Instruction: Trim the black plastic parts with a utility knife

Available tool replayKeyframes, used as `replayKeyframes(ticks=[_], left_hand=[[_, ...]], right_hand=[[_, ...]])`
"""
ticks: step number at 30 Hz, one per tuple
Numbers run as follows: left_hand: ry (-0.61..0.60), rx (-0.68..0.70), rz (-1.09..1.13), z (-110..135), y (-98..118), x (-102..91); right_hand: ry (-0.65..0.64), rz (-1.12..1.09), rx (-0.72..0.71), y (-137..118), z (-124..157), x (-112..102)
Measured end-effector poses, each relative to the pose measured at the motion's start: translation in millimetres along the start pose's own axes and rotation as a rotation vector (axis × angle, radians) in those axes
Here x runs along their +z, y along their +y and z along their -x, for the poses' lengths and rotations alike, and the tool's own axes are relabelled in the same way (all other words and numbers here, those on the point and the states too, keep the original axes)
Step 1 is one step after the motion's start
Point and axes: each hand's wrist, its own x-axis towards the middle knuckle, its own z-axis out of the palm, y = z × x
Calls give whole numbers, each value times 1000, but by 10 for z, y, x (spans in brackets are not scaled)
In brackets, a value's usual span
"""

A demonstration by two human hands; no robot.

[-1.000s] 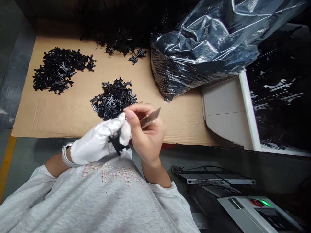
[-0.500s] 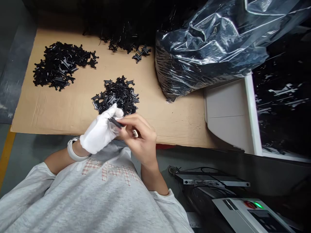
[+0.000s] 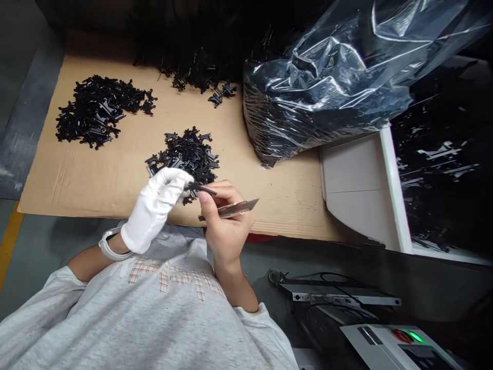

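Observation:
My left hand [image 3: 150,208], in a white glove, pinches one end of a small black plastic part [image 3: 205,188]. The part lies nearly level, its free end reaching to the fingers of my bare right hand [image 3: 230,234]. Across those right fingers rests a thin utility knife [image 3: 235,209], its slanted blade tip pointing right; the palm side of the grip is partly hidden. Right thumb and forefinger are close to the black part, and I cannot tell if they press on it. Just beyond both hands lies a pile of similar black parts [image 3: 188,151] on the cardboard sheet [image 3: 127,174].
A second heap of black parts [image 3: 96,110] lies at the left, more parts [image 3: 204,72] in the dark at the back. A full black plastic bag [image 3: 308,103] stands at right beside a white bin [image 3: 354,180]. Lower right is a machine box [image 3: 373,344] with a green light.
My left fingers have closed over the part's end, and the part has turned in my hands. My right hand has rotated, bringing the knife's blade into plain view.

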Motion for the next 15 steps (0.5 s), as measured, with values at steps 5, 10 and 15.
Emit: replayKeyframes(ticks=[5, 10, 15], left_hand=[[243, 162, -304, -229, -75, -324], [77, 225, -291, -112, 81, -303], [-8, 322, -285, -11, 154, -150]], right_hand=[[-20, 106, -3, 175, -169, -7], [-80, -24, -120, 115, -123, 98], [-75, -26, -214, 3, -64, 77]])
